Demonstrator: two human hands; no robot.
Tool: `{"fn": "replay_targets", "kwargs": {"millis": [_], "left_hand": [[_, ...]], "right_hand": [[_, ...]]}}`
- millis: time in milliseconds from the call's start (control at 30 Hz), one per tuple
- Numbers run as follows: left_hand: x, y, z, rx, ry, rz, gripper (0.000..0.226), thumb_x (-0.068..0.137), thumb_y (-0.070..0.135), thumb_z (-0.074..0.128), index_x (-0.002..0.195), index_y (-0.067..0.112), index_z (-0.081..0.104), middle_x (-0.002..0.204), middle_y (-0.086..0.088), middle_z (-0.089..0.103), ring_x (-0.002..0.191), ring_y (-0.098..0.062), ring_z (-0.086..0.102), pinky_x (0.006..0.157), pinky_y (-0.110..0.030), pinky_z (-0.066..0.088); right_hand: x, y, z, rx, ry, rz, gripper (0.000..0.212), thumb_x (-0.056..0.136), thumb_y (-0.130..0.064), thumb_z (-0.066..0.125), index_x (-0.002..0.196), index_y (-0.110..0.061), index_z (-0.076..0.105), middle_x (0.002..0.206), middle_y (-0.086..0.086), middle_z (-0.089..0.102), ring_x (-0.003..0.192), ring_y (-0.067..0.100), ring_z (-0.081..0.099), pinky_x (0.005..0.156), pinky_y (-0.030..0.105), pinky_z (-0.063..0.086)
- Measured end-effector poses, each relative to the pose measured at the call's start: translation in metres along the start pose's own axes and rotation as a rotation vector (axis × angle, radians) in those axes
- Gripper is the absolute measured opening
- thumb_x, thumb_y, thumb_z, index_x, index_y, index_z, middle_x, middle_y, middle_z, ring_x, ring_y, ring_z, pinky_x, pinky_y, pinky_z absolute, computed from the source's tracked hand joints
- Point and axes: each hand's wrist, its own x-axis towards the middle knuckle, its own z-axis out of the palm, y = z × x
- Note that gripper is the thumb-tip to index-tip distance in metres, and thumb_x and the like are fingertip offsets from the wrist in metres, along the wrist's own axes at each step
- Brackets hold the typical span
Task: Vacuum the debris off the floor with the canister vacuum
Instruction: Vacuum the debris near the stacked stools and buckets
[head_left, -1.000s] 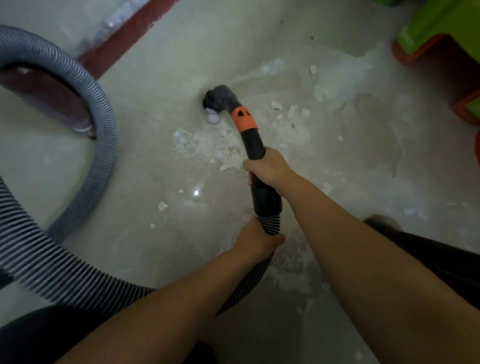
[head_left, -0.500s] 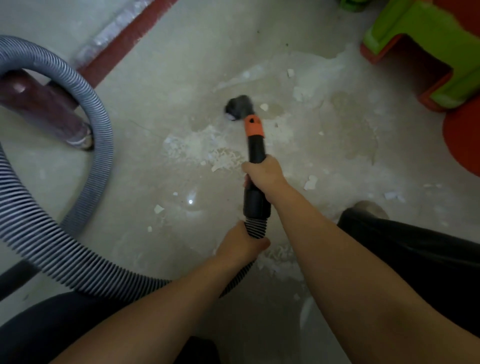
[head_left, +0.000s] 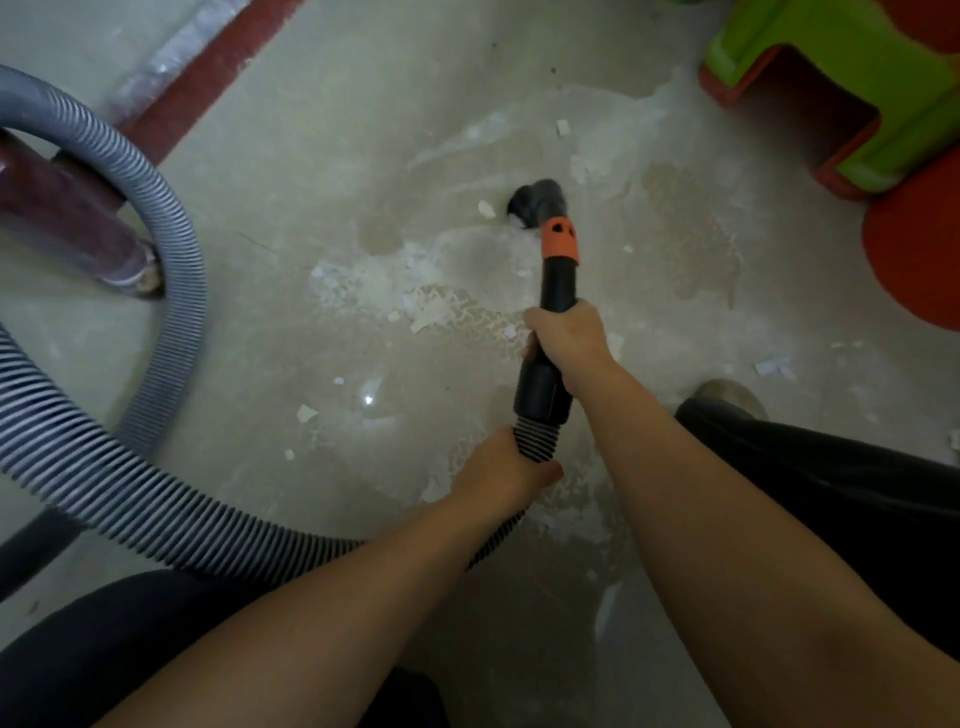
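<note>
Head view looks down on a pale, stained concrete floor strewn with white flakes and powdery debris, thickest just left of centre and again below the hands toward six o'clock. At centre stands the black rigid plastic vacuum wand with an orange collar, its dark nozzle head down at the floor toward twelve o'clock, with a loose white chip just beside it at its nine o'clock. The right hand grips the wand's black tube, fingers wrapped fully round it with no gap showing. The left hand holds the grey ribbed flexible hose right where it joins the wand's cuff, fingers curled underneath. From there the hose sweeps out to eight o'clock and loops up to ten o'clock, past a dark maroon cylindrical post. A lime-green and orange plastic stool sits at two o'clock. The wand looks light and stiff, so it should steer well from the tube where the right hand already has it; the hose is soft and springy, likely to drag and twist against each sweep, so a supporting hold at the cuff seems sensible. The smooth plastic could slip in a loose hold. Much debris remains, so the job looks far from finished.
</note>
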Motion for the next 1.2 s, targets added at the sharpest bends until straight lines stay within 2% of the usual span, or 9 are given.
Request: {"fn": "replay_targets", "kwargs": {"millis": [233,300,433,500,600,767,833,1033,1200], "left_hand": [[-0.014,-0.015,0.015,-0.161,0.002,0.004,0.018,0.081,0.015,0.063,0.076,0.015,0.046,0.073,-0.007,0.051,0.064,-0.019,0.050,0.059,-0.028,0.041],[-0.014,-0.009,0.016,-0.087,-0.031,0.022,0.025,0.082,0.016,0.062,0.070,0.018,0.041,0.068,-0.005,0.046,0.064,-0.020,0.048,0.059,-0.027,0.038],[-0.010,0.000,0.002,0.080,-0.051,0.057,0.030,0.084,0.021,0.062,0.066,0.020,0.039,0.065,-0.003,0.045,0.061,-0.021,0.047,0.056,-0.027,0.037],[-0.010,-0.002,0.001,0.101,-0.087,0.067,0.032,0.085,0.020,0.062,0.065,0.019,0.038,0.063,-0.003,0.043,0.057,-0.019,0.044,0.052,-0.027,0.035],[-0.016,-0.015,0.014,0.076,-0.092,0.037,0.026,0.084,0.024,0.065,0.071,0.020,0.042,0.067,0.000,0.044,0.059,-0.015,0.046,0.052,-0.026,0.038],[-0.020,-0.015,0.027,-0.017,-0.095,0.049,0.028,0.085,0.019,0.063,0.070,0.021,0.039,0.066,0.000,0.042,0.054,-0.011,0.041,0.049,-0.022,0.033],[-0.016,-0.006,0.027,0.008,-0.107,0.063,0.028,0.084,0.019,0.063,0.069,0.021,0.039,0.066,0.000,0.043,0.054,-0.012,0.042,0.049,-0.022,0.033],[0.021,0.055,0.028,0.250,-0.201,0.111,0.020,0.089,0.023,0.060,0.075,0.018,0.047,0.069,-0.003,0.049,0.056,-0.018,0.047,0.049,-0.025,0.040],[0.046,0.065,0.037,0.093,-0.163,0.137,0.018,0.087,0.023,0.065,0.085,0.018,0.048,0.070,0.004,0.046,0.068,-0.017,0.051,0.059,-0.026,0.042]], "right_hand": [[-0.028,-0.009,0.019,-0.348,-0.392,-0.093,0.014,0.083,-0.007,0.063,0.089,-0.012,0.051,0.059,0.007,0.061,0.044,0.015,0.058,0.050,0.024,0.049],[-0.026,-0.005,0.007,-0.276,-0.311,-0.103,0.013,0.083,-0.007,0.063,0.090,-0.011,0.053,0.061,0.007,0.061,0.047,0.018,0.058,0.052,0.027,0.050],[-0.014,0.008,-0.018,0.071,0.127,-0.028,0.020,0.081,-0.008,0.065,0.097,-0.009,0.052,0.074,0.012,0.061,0.058,0.025,0.059,0.063,0.038,0.057],[-0.011,0.015,-0.022,0.124,0.206,0.057,0.025,0.081,-0.009,0.065,0.103,-0.007,0.052,0.081,0.015,0.061,0.064,0.027,0.059,0.071,0.043,0.058],[-0.020,0.023,-0.014,-0.014,0.061,0.065,0.027,0.082,-0.007,0.064,0.105,-0.001,0.053,0.074,0.013,0.060,0.057,0.025,0.058,0.064,0.038,0.056],[-0.037,0.006,-0.004,-0.265,-0.297,-0.035,0.014,0.084,-0.006,0.063,0.093,-0.009,0.053,0.062,0.010,0.060,0.050,0.021,0.058,0.051,0.027,0.049],[-0.032,0.005,-0.016,-0.207,-0.226,-0.045,0.015,0.083,-0.006,0.063,0.094,-0.009,0.053,0.063,0.010,0.060,0.051,0.021,0.057,0.051,0.028,0.050],[0.004,0.012,-0.096,0.332,0.384,0.070,0.013,0.084,-0.006,0.062,0.083,-0.009,0.050,0.063,0.007,0.056,0.048,0.016,0.055,0.047,0.025,0.049],[0.042,0.006,-0.100,0.312,0.263,0.123,0.014,0.084,-0.003,0.062,0.090,-0.004,0.049,0.062,0.008,0.054,0.047,0.019,0.052,0.046,0.026,0.048]]}}
